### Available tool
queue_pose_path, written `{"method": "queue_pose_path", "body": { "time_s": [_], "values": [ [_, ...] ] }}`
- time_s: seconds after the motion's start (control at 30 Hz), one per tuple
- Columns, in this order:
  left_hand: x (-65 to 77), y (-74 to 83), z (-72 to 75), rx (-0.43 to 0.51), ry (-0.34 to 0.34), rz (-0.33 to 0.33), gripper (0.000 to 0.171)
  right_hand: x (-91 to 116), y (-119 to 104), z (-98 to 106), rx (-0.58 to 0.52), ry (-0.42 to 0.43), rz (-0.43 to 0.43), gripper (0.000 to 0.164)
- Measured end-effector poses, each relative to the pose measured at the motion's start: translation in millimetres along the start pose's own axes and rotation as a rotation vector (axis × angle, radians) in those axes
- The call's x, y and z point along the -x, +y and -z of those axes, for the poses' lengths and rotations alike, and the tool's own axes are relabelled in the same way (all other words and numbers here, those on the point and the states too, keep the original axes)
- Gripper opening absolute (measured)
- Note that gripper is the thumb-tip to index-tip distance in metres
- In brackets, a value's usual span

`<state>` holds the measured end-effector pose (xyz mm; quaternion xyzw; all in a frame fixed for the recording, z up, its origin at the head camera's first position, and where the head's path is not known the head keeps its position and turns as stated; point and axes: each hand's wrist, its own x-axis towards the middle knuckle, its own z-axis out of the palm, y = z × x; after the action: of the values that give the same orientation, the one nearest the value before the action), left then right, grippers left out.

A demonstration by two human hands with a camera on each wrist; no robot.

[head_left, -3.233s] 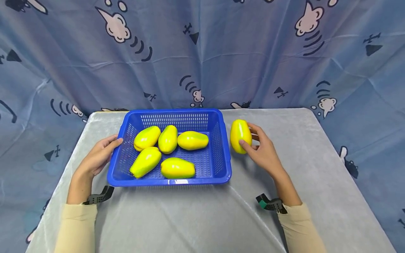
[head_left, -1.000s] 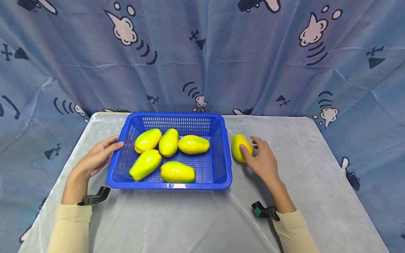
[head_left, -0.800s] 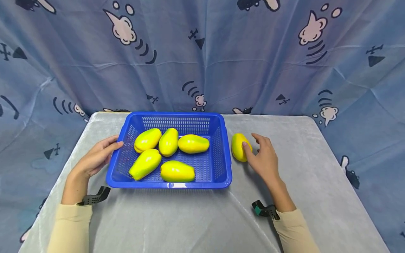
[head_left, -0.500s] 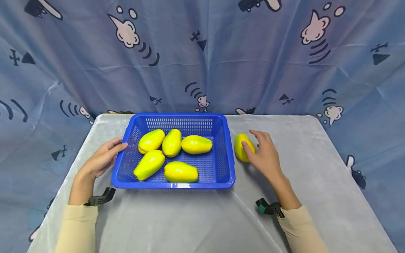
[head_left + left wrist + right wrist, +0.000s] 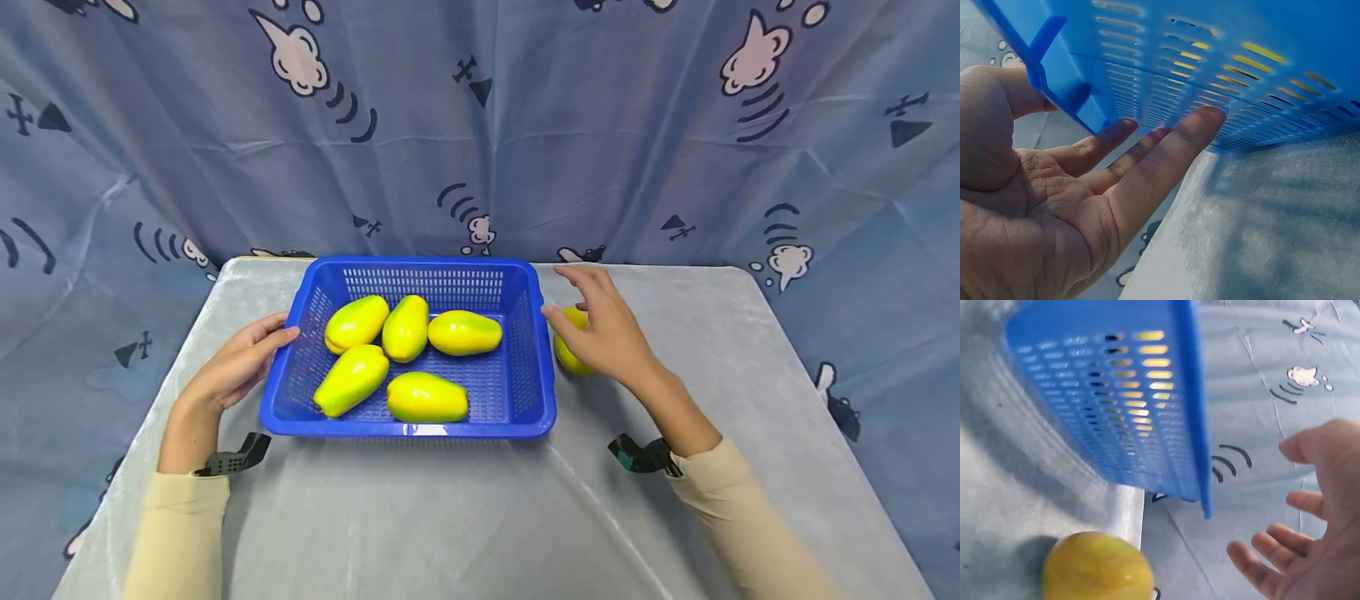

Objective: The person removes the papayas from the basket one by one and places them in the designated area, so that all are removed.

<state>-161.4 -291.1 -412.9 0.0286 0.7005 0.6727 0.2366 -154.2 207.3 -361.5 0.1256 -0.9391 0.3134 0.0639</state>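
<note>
My left hand (image 5: 243, 360) holds the left rim of a blue plastic basket (image 5: 480, 429), thumb over the edge; in the left wrist view its fingers (image 5: 1160, 165) lie along the slotted outer wall. Inside the basket lie several yellow-green papayas (image 5: 427, 397). Another papaya (image 5: 572, 354) rests on the table just outside the right wall, partly covered in the head view by my right hand (image 5: 603, 329). That hand hovers over it with spread fingers, thumb close to the basket's right rim. In the right wrist view nothing is in its grasp, and the loose papaya (image 5: 1097, 569) sits apart.
A pale grey cloth (image 5: 420, 517) covers the table under the basket. Behind the table's far edge hangs a blue patterned curtain (image 5: 405, 125). Black wrist devices (image 5: 236, 457) are strapped to both wrists.
My right hand first held the loose papaya, which came down to the table beside the basket. It has since let go and moved up and left toward the rim. The left hand stays put.
</note>
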Motion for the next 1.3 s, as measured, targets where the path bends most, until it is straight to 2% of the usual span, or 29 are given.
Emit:
{"method": "queue_pose_path", "body": {
  "time_s": [0.1,0.33,0.67,0.87,1.1,1.3],
  "values": [
    [-1.1,1.9,0.4,-0.004,0.003,0.002,0.066,-6.9,-10.7,2.6,-0.008,-0.068,0.023,0.062],
    [2.2,5.5,4.2,0.014,-0.001,-0.022,0.057,-16.0,-31.4,-2.5,0.061,-0.163,0.111,0.065],
    [3.6,6.0,3.9,0.014,-0.002,-0.015,0.055,-26.5,-52.8,-16.7,0.18,-0.287,0.171,0.065],
    [3.8,3.8,2.9,0.005,0.015,-0.01,0.058,-36.0,-61.8,-18.9,0.21,-0.386,0.259,0.065],
    [-2.7,-1.6,-5.8,0.027,-0.011,-0.007,0.06,-45.7,-64.5,-21.9,0.229,-0.496,0.25,0.061],
    [0.2,0.0,-3.1,0.0,-0.005,-0.019,0.064,-55.1,-77.1,-33.6,0.208,-0.578,0.253,0.06]
  ]
}}
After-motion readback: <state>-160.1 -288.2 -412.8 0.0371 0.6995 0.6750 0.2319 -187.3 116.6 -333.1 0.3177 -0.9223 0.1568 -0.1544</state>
